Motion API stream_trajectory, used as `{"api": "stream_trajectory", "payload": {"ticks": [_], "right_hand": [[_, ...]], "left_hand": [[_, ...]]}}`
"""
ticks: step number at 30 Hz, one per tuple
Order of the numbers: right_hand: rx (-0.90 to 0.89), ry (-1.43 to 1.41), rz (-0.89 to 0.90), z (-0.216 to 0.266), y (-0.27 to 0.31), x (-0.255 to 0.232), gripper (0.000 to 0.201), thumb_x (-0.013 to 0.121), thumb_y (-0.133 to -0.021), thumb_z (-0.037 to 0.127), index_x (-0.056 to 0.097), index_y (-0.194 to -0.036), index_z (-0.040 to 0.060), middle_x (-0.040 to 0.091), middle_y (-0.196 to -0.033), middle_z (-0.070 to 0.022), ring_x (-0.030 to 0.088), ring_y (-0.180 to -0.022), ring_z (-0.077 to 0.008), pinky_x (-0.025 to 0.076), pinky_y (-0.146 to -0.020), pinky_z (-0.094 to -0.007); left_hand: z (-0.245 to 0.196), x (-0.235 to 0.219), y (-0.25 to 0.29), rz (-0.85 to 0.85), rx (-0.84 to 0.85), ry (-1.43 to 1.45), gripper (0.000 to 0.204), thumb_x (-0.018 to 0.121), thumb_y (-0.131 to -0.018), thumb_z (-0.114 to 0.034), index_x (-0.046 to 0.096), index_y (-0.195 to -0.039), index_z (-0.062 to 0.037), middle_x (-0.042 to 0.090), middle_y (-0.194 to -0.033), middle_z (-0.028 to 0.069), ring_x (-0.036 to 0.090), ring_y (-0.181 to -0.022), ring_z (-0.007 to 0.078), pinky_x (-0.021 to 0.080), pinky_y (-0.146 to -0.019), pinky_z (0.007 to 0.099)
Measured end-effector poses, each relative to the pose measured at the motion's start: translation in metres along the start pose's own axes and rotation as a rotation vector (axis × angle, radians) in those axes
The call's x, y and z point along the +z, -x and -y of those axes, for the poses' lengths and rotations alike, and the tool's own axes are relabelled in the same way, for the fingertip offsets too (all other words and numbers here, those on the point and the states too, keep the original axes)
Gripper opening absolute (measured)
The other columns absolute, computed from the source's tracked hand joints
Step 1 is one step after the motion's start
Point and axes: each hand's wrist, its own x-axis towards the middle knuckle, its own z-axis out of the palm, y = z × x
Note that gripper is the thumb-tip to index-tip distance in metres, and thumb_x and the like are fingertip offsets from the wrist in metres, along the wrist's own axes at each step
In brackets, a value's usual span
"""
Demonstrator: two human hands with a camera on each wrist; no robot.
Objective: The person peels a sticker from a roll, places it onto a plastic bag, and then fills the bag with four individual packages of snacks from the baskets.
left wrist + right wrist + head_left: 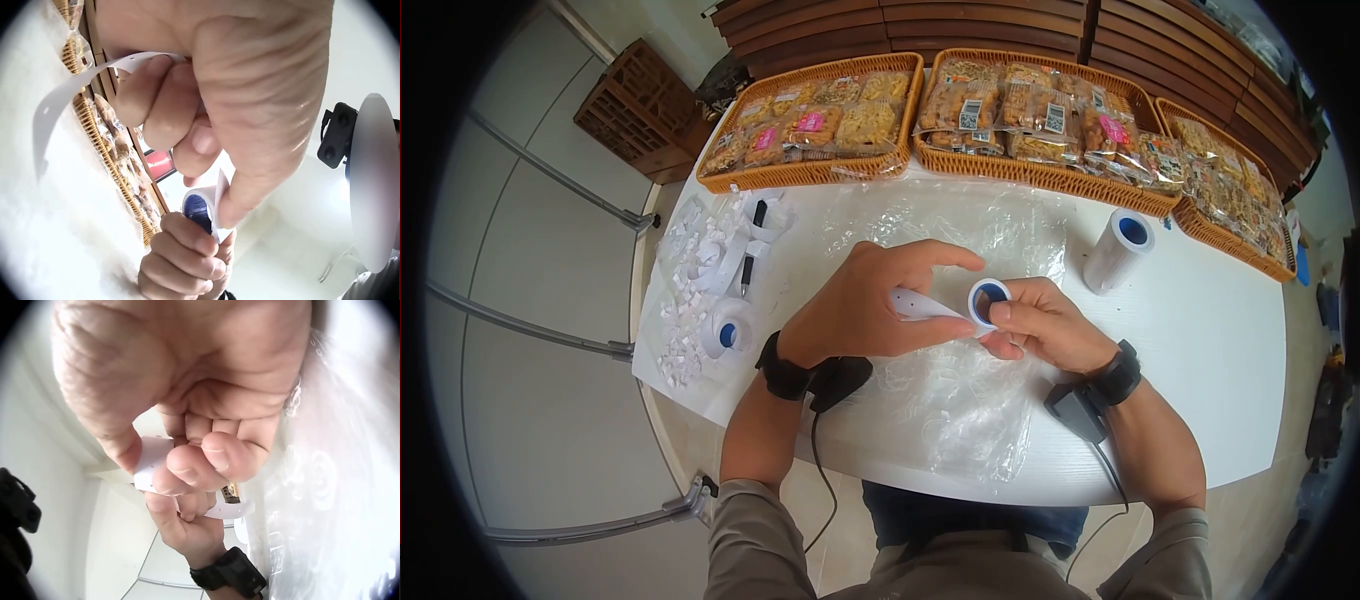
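Note:
Over the table's middle, my right hand (pixel 1055 325) grips a small roll of white label tape (pixel 973 302) with a blue core, its thumb at the core's opening. From the roll a white label strip (pixel 922 306) runs into my left hand (pixel 855 305). In the left wrist view, fingers curl over the strip and the thumb presses it beside the roll, while a free length of strip (pixel 49 122) trails out past the knuckles. The right wrist view shows the roll (pixel 154 464) between thumb and fingers. A clear plastic sheet (pixel 940 420) lies beneath both hands.
Wicker baskets (pixel 810 180) of packaged snacks line the back of the white table (pixel 1210 400). A larger roll (pixel 1115 260) stands at right. On the left lie paper scraps (pixel 685 280), black pens (pixel 747 275) and another blue-cored roll (pixel 726 335).

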Motion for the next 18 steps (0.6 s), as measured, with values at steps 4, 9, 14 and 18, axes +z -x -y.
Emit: {"api": "stream_trajectory", "payload": {"ticks": [4, 9, 14, 18], "right_hand": [[-0.001, -0.011, -0.001, -0.001, 0.001, -0.001, 0.028, 0.061, -0.099, 0.029, 0.069, -0.097, 0.0017, 0.057, -0.068, 0.0002, 0.047, -0.058, -0.0059, 0.035, -0.055, -0.0212], [0.001, -0.051, -0.053, -0.001, 0.001, -0.001, 0.030, 0.061, -0.100, 0.029, 0.071, -0.095, 0.0009, 0.057, -0.067, 0.0001, 0.047, -0.057, -0.0064, 0.034, -0.055, -0.0212], [-0.023, -0.049, -0.055, -0.002, -0.001, -0.004, 0.031, 0.060, -0.100, 0.029, 0.071, -0.094, -0.0002, 0.055, -0.064, 0.0005, 0.046, -0.056, -0.0069, 0.034, -0.053, -0.0215], [-0.019, -0.064, -0.071, -0.002, -0.001, -0.003, 0.030, 0.061, -0.100, 0.028, 0.071, -0.093, -0.0002, 0.055, -0.064, 0.0001, 0.046, -0.055, -0.0069, 0.034, -0.053, -0.0213]], "left_hand": [[0.004, 0.002, 0.002, 0.059, 0.027, 0.090, 0.056, 0.086, -0.071, -0.013, 0.070, -0.125, -0.0135, 0.048, -0.053, -0.0019, 0.040, -0.049, 0.0068, 0.030, -0.050, 0.0247], [-0.009, -0.008, 0.003, 0.054, -0.064, 0.036, 0.057, 0.086, -0.070, -0.013, 0.070, -0.125, -0.0138, 0.043, -0.052, -0.0017, 0.036, -0.049, 0.0080, 0.029, -0.050, 0.0249], [-0.008, -0.007, 0.001, -0.024, -0.008, -0.091, 0.053, 0.087, -0.070, -0.015, 0.072, -0.120, -0.0137, 0.043, -0.052, -0.0019, 0.037, -0.047, 0.0088, 0.029, -0.050, 0.0251], [-0.001, -0.002, 0.000, -0.084, 0.040, -0.123, 0.031, 0.088, -0.071, -0.015, 0.072, -0.097, -0.0121, 0.052, -0.056, -0.0011, 0.046, -0.046, 0.0103, 0.032, -0.050, 0.0245]]}}
